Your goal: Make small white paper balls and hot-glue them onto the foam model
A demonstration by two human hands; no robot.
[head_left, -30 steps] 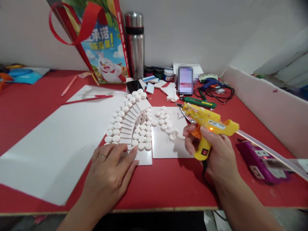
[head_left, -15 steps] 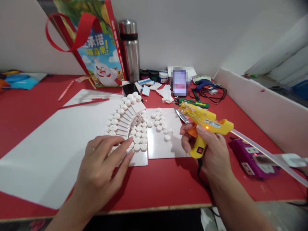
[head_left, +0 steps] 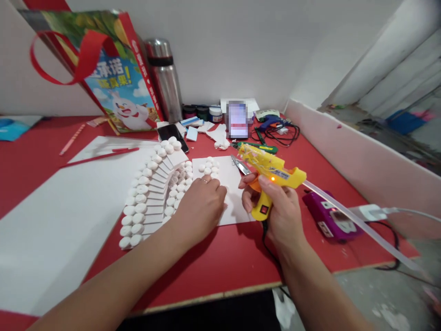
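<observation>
My right hand (head_left: 280, 209) is closed round the handle of a yellow hot glue gun (head_left: 272, 172), its orange light lit and a clear glue stick (head_left: 347, 214) sticking out behind. The nozzle points left over a small white card (head_left: 231, 181) carrying several white discs (head_left: 207, 166). My left hand (head_left: 200, 207) lies palm down on that card's left side, fingers together and curled, tips hidden. Left of it stands a curved white staircase model (head_left: 151, 191) edged with discs.
The red table (head_left: 223, 257) holds a large white sheet (head_left: 51, 220), a red pencil (head_left: 99, 156), a printed bag (head_left: 113, 78), a steel flask (head_left: 165, 85), a black phone (head_left: 172, 133), paint jars (head_left: 203, 111), a green cutter (head_left: 260, 147), and a purple power strip (head_left: 327, 220). A white partition (head_left: 344, 151) borders the right.
My left hand has left the foot of the staircase model and moved right onto the small card. The view has swung right; the glue gun hand stayed beside the card.
</observation>
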